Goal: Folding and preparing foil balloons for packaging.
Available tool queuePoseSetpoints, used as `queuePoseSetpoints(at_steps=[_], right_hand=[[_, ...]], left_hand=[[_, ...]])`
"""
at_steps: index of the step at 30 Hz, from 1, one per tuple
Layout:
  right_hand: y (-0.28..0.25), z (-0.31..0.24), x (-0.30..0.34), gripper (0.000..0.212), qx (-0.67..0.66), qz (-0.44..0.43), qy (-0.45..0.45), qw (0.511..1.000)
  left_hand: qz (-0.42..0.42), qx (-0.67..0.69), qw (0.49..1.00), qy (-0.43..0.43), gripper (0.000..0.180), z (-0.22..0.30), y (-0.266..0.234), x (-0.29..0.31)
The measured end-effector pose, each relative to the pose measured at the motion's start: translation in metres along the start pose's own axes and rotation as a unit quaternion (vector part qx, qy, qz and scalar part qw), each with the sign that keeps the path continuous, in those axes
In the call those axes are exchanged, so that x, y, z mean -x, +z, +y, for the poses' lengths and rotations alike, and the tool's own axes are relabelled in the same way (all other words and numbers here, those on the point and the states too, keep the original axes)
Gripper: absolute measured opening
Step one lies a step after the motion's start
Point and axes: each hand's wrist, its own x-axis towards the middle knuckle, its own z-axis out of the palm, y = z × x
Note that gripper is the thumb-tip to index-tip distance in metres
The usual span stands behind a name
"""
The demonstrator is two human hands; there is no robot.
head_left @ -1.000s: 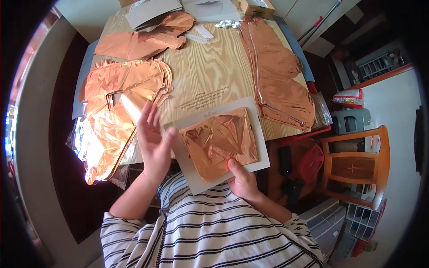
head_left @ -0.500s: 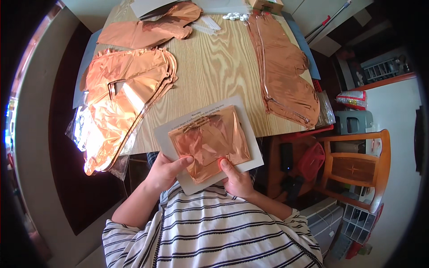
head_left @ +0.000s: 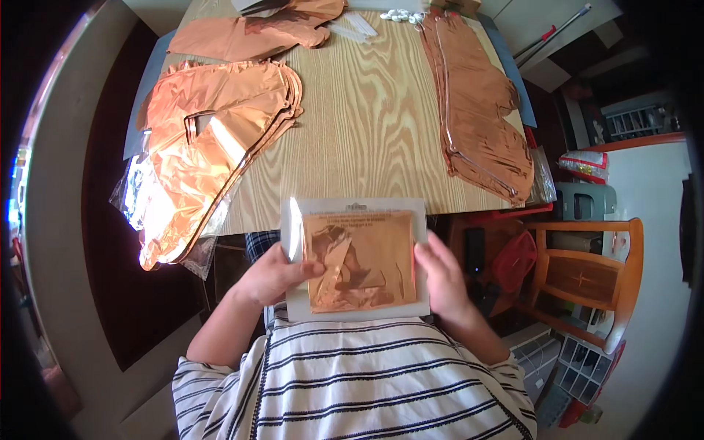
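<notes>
A flat clear plastic packet (head_left: 421, 217) with a pale backing and a folded copper foil balloon (head_left: 363, 271) inside is held in front of my striped top, squared up just below the table's near edge. My left hand (head_left: 273, 277) is closed on its left side, the thumb lying over the foil. At the opposite side my right hand (head_left: 446, 279) grips the right edge, its fingers partly hidden and slightly blurred. A stack of flat copper foil balloons (head_left: 187, 158) lies to the left, hanging over the table's corner. Another flat stack (head_left: 480, 110) lies along the right side.
More copper foil (head_left: 235, 38) lies at the far left of the wood-grain table (head_left: 359, 139). Clear straws (head_left: 356, 26) and small white rolls (head_left: 401, 15) sit at the far edge. A wooden chair (head_left: 587, 275) and a grey stool (head_left: 584, 199) stand to the right.
The packet has turned from tilted to straight and come slightly closer to my body. My right hand has shifted from the packet's lower edge to its right edge.
</notes>
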Motion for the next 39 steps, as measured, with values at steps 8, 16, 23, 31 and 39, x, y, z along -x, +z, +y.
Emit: queuePoseSetpoints(at_steps=[8,16,23,31,39], right_hand=[[-0.018,0.006,0.036,0.054,0.1,-0.108,-0.06,0.987],[-0.011,-0.009,0.005,0.105,0.26,-0.175,-0.135,0.94],[-0.014,-0.009,-0.009,0.097,0.258,-0.179,-0.171,0.934],[-0.017,0.021,-0.022,0.052,0.16,-0.121,-0.187,0.961],[-0.024,0.035,-0.035,0.04,0.105,-0.064,-0.199,0.972]], left_hand=[[0.039,-0.029,0.998,-0.042,0.072,-0.033,-0.009,0.05],[0.085,-0.144,0.954,0.247,0.115,-0.049,-0.003,0.014],[0.102,-0.344,0.905,0.227,0.108,-0.033,-0.01,0.005],[0.113,-0.311,0.896,0.295,0.097,-0.048,-0.033,-0.028],[0.194,-0.466,0.845,0.176,0.094,-0.034,-0.021,-0.027]])
